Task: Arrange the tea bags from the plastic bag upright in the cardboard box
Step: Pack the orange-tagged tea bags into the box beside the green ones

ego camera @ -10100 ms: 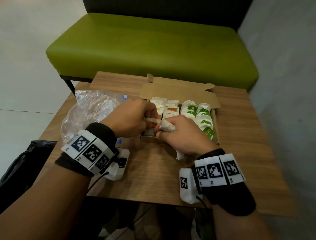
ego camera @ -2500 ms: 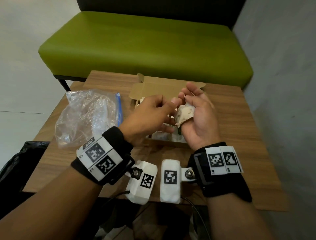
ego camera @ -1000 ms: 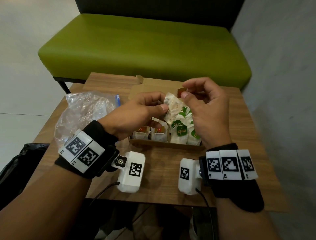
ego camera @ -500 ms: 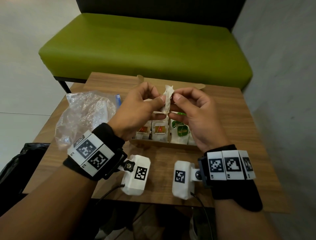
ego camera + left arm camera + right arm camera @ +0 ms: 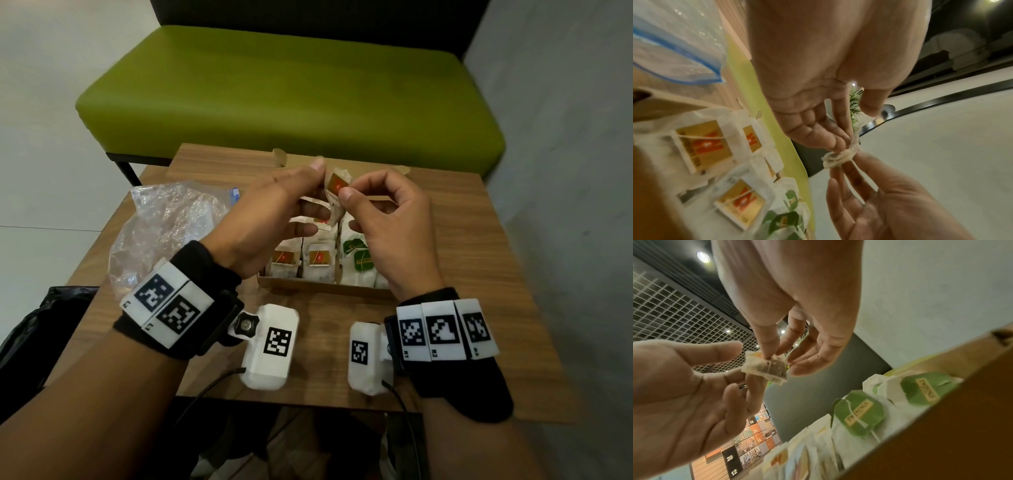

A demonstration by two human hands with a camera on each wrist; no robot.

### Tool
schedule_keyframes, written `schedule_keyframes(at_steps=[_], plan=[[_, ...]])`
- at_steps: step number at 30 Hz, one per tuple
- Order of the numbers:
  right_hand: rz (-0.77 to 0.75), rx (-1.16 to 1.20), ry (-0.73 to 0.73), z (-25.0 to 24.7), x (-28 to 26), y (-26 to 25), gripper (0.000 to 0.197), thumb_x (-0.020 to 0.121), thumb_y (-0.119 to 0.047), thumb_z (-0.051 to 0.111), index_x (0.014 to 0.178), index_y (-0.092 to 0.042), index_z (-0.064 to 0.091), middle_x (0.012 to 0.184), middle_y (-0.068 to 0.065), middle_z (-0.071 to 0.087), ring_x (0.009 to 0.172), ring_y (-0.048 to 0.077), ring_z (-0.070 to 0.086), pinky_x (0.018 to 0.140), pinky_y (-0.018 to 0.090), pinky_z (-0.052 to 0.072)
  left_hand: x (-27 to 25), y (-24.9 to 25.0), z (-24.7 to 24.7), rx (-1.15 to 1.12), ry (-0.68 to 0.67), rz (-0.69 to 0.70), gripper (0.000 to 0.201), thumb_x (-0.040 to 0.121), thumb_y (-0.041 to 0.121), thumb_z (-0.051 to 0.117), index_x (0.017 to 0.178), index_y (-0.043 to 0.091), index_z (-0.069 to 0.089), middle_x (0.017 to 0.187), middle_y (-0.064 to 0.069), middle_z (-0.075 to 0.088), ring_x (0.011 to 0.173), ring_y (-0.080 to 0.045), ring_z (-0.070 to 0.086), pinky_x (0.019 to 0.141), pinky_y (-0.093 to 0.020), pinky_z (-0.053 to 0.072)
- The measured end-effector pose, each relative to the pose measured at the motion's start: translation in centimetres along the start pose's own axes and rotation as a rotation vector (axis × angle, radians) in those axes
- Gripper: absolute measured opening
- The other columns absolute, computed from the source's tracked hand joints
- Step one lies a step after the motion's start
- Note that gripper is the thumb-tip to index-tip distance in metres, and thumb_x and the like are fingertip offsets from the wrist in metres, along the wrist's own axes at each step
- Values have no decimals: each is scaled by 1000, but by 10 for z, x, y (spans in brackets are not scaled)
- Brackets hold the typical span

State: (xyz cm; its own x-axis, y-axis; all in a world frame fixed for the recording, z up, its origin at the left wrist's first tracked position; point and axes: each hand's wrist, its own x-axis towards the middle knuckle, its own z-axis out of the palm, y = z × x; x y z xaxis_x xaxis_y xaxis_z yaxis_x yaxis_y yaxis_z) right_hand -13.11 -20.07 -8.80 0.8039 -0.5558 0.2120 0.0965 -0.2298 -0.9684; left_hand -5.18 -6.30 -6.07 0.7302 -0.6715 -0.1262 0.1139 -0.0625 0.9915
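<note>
Both hands pinching one tea bag above cardboard box; straighten tag, then slot upright beside orange-tagged row.

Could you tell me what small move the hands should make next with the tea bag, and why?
Probably lower the tea bag upright into the orange-tag rows of the cardboard box: the left hand and right hand pinch it above the box, tag facing forward.

Even, soft indoor light is seen in the head view, with straight edges bowed by the wide lens. Both wrist views are dimmer and warm-tinted, with round ceiling lamps glaring overhead. Nearby tea bags are rendered blurred and stretched.
</note>
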Motion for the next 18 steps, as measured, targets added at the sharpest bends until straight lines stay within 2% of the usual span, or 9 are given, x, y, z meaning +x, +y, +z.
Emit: schedule_keyframes(at_steps=[2, 5, 8, 10, 12, 15, 18], plan=[[8, 11, -24, 0, -1, -2, 10, 89, -16, 76, 86, -21, 68, 89, -3, 73, 82, 14, 71, 73, 38, 62, 1, 0, -1, 29, 18, 22, 25, 97, 36, 56, 100, 15, 69, 94, 0, 68, 80, -11, 62, 70, -26, 50], [47, 91, -26, 1, -2, -2, 10, 89, -15, 77, 90, -19, 68, 94, -1, 73, 84, 13, 71, 70, 30, 58, 2, -4, -2, 4, 77, 37, 7, 95, 19, 62, 94, 16, 68, 86, 2, 69, 68, -7, 64, 64, -24, 52], [149, 192, -43, 0, -2, -1, 16, 91, -18, 74, 105, -18, 66, 105, 4, 74, 91, 17, 72, 73, 31, 58, 4, -5, -3, -64, 97, 38, 4, 92, 13, 64, 92, 13, 69, 85, 0, 69, 68, -8, 64, 60, -22, 53], [216, 247, -109, -2, -2, -1, 18, 94, -18, 71, 111, -18, 65, 107, 7, 75, 91, 19, 73, 73, 33, 59, 4, -3, -4, -82, 103, 45, 6, 89, 13, 66, 95, 10, 69, 87, -4, 69, 71, -10, 65, 60, -21, 53], [233, 293, -153, -2, -3, -1, 17, 95, -12, 69, 111, -16, 66, 103, 7, 74, 86, 16, 72, 69, 29, 58, 4, -2, -5, -61, 122, 57, 9, 87, 13, 68, 95, 9, 69, 86, -4, 70, 72, -11, 66, 60, -21, 53], [200, 321, -158, -2, -2, -1, 19, 92, -2, 70, 106, -15, 68, 100, 6, 73, 82, 13, 70, 66, 24, 56, 4, -1, -8, 41, 173, 72, 4, 86, 18, 72, 89, 16, 71, 83, -1, 71, 70, -8, 65, 59, -20, 50], [155, 306, -160, 1, -3, 1, 21, 89, 2, 71, 106, -10, 68, 101, 7, 73, 85, 16, 72, 70, 25, 59, 4, 0, -10, 134, 189, 110, 3, 88, 23, 71, 87, 21, 72, 85, -4, 70, 68, -7, 61, 57, -19, 45]])
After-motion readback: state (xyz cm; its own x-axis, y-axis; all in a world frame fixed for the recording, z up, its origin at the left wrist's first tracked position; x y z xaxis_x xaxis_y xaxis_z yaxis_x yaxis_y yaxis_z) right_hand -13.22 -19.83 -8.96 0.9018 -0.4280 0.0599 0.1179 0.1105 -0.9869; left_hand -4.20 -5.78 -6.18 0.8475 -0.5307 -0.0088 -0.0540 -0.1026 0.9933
